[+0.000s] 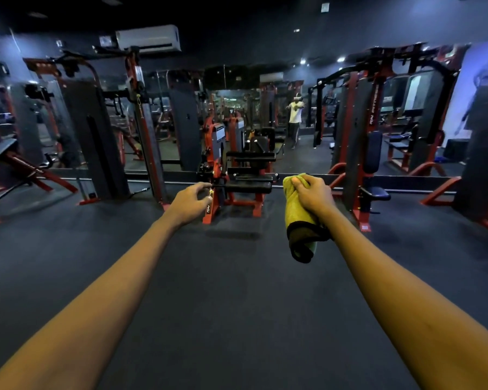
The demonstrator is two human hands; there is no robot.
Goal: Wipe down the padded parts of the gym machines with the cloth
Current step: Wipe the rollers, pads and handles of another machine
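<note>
- both bare arms were stretched fwd over the dark floor (237, 291), hands apart at about the same height.
- right hand (312, 192): fingers and thumb curled round the top of the cloth (296, 218), gripping it bunched up.
- cloth was yellow-green w/ a dark edge; its lower part hung below the hand beside the right forearm, in the air and touching no machine.
- left hand (190, 199): palm down, fingers loosely curled, nothing in it.
- centre machine (212, 153), red frame, stood straight ahead near the mirror wall (299, 153), well beyond both hands.
- its black pads (248, 187) lay flat, stacked at diff. heights; in the view they sat between the two hands.
- right machine (358, 130), red and black, had an upright back pad (374, 152) and a small seat pad (375, 194) below it, both dark.
- left edge: a padded bench (0, 149) on a red frame, tilted.
- tall cable stations w/ weight stacks stood left of centre.
- mirror showed a person (295, 116) in a light top w/ arms out.
- white a/c unit (148, 38) hung high on the wall, upper left.
- room was dim, bluish; far details blurred.
</note>
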